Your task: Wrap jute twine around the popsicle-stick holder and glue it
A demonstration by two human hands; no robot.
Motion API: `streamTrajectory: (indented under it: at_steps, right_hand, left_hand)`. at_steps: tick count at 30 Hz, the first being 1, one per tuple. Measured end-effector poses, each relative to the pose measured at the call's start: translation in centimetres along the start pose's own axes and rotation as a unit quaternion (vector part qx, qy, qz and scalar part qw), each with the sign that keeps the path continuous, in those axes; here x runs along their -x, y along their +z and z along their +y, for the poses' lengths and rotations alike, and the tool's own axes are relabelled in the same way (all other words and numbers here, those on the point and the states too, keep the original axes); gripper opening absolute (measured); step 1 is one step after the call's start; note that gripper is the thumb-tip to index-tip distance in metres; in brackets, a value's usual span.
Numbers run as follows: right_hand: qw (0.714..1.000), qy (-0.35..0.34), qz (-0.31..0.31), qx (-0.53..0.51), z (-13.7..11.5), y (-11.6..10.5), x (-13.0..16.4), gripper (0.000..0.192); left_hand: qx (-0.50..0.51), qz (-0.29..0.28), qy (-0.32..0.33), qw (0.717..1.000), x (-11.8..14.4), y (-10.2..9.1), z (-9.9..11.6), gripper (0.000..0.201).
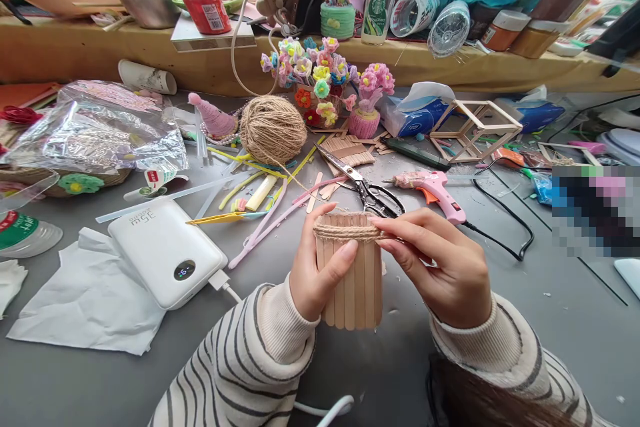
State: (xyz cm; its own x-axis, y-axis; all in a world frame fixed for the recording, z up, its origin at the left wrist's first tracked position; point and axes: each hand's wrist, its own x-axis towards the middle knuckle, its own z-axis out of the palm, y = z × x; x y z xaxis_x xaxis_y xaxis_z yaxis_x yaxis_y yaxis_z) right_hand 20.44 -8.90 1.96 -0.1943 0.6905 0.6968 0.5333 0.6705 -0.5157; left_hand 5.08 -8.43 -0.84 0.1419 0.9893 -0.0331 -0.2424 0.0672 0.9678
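Observation:
A small cup built of upright wooden craft sticks [353, 290] is held above the table, with rows of jute twine [345, 232] wrapped round its upper part. My left hand [320, 270] is closed on the cup's left side, thumb pressed against the front just below the twine. At the right end of the wrapped rows, my right hand [440, 260] pinches the twine between thumb and fingers. A strand runs back from the cup toward the ball of jute twine [273, 128]. Behind the cup lie black-handled scissors [367, 187] and a pink hot glue gun [434, 192].
A white power bank [165, 250] with a plugged-in cable lies at the left on white paper [85, 300]. Pipe cleaners [263, 227] and loose craft sticks [347, 150] are scattered beyond. Fluffy flowers [320, 73] and a wooden stick frame [477, 130] stand toward the back.

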Motion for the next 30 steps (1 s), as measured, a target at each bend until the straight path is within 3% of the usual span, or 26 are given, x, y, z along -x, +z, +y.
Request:
streamTrajectory:
  at_steps: [23,30]
  right_hand:
    - [0.999,-0.018,0.013,0.037,-0.18,0.28,0.3,0.025]
    - [0.999,-0.014,0.011,0.041,-0.29,0.27,0.45,0.023]
  left_hand:
    - [-0.018,0.012,0.024,0.999,0.05,0.01,-0.13,0.05]
    - [-0.046,-0.022,0.029,0.998,-0.14,-0.48,-0.35,0.051]
